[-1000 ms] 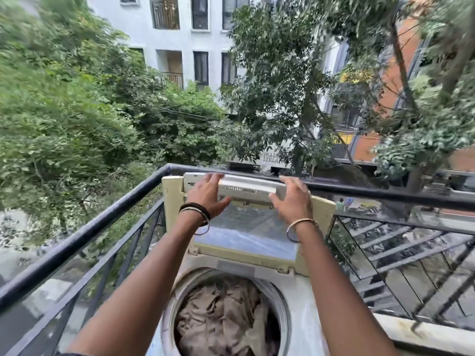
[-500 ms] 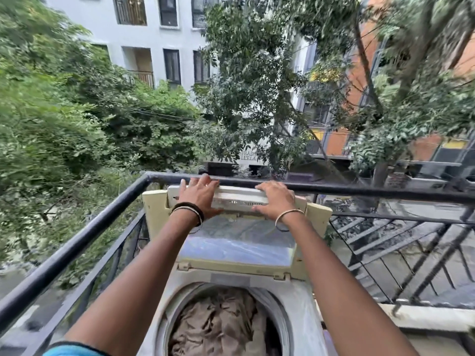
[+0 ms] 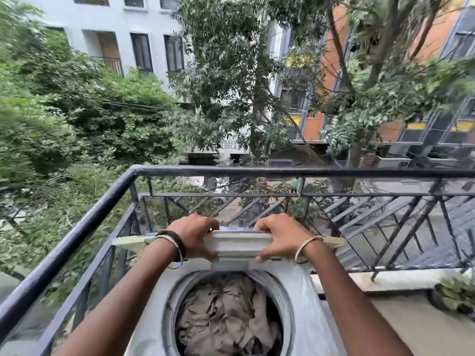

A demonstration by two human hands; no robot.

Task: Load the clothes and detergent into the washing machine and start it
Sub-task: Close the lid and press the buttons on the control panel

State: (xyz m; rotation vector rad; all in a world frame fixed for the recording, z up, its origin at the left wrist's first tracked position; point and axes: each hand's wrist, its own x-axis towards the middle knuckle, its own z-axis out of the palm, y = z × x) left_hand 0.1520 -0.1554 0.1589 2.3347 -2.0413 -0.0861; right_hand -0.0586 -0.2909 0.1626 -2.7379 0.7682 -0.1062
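Big green trees and a white building fill the far side. A black railing runs round the balcony. Inside the corner of the railing stands the white washing machine, with its round hole open at the top. The brown clothes lie bunched up inside the hole. The lid is over the back of the machine, not down on the hole, and we see it from its front edge. A small green plant sits on the balcony floor to the right. The left hand has its grip closed on the lid's front edge, fingers on top and thumb under. The right hand has its grip closed on the same edge, a little apart from the other hand. Dark and pale bands go round the left wrist. One thin bangle goes round the right wrist.
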